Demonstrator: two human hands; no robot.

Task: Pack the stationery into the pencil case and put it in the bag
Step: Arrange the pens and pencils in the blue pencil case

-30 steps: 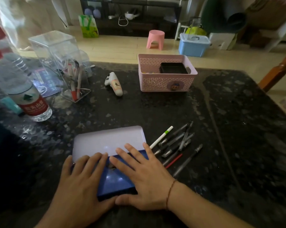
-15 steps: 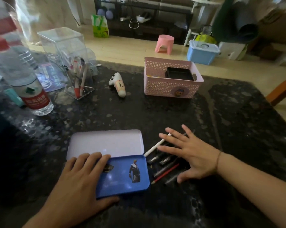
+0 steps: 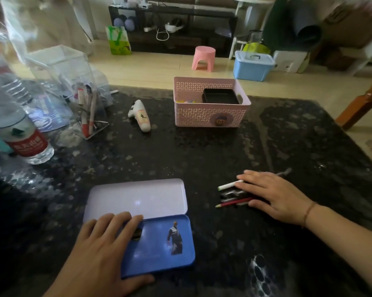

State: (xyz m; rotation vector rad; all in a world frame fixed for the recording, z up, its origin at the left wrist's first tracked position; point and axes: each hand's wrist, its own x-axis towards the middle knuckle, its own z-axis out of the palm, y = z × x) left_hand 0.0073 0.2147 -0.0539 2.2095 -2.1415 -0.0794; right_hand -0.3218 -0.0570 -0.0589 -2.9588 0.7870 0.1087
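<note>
The pencil case lies open near the front of the dark table, its pale inner half point(image 3: 138, 198) behind its blue half point(image 3: 165, 243), which bears a printed figure. My left hand point(image 3: 103, 249) rests on the blue half, fingers on top and thumb along the front edge. To the right lies a bunch of pens point(image 3: 230, 195), with a white pen point(image 3: 227, 185) and a red pencil point(image 3: 232, 203) sticking out leftward. My right hand point(image 3: 275, 196) covers the bunch, fingers and thumb closed around it. Most of each pen is hidden under that hand.
A pink basket point(image 3: 208, 116) with a black tray stands at the back. A white pistol-shaped object point(image 3: 141, 118) lies left of it. A clear holder point(image 3: 78, 99) with pens and a water bottle point(image 3: 20, 133) stand far left. A green bag point(image 3: 118, 40) sits on the floor beyond.
My right hand left the pencil case, moved right and closed over the pens, drawing them into a tighter bunch. My left hand stays on the blue half.
</note>
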